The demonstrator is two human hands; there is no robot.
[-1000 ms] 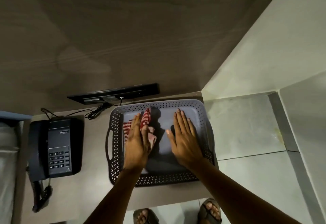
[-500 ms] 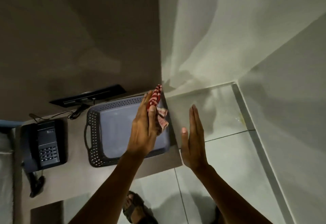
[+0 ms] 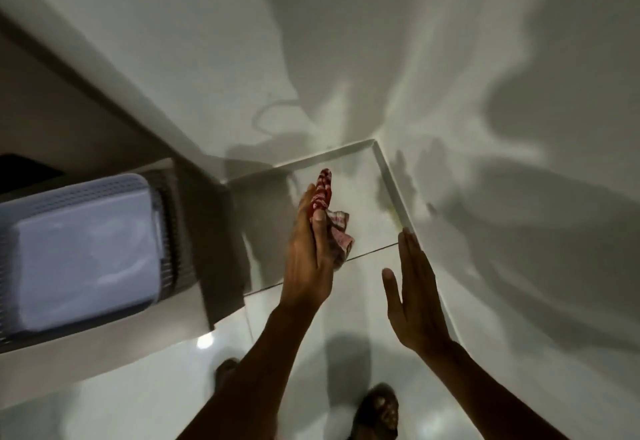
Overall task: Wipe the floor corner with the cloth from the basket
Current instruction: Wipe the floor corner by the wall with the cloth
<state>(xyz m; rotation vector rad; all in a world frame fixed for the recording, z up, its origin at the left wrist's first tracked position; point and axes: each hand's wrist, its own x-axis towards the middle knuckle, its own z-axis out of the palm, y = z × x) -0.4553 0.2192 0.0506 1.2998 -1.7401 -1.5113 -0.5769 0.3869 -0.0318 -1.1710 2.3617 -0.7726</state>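
Observation:
My left hand [image 3: 308, 252] grips a red-and-white patterned cloth [image 3: 325, 190], held in the air above the white tiled floor. The cloth sticks out past my fingertips and hangs down on the right side of the hand. My right hand [image 3: 415, 287] is flat and holds nothing, fingers straight, to the right of the cloth. The floor corner [image 3: 372, 148] lies ahead, where two white walls meet, with a yellowish stain [image 3: 391, 209] along its right skirting. The grey perforated basket [image 3: 86, 252] stands on the table at the left, nothing visible inside it.
The table edge [image 3: 204, 266] juts out left of my left arm. My two sandalled feet [image 3: 377, 412] stand on the glossy floor tiles below. White walls close the space ahead and to the right.
The cloth has come out of the basket in my left hand and moved right over the floor. My view has swung right toward the corner; the phone has left the frame.

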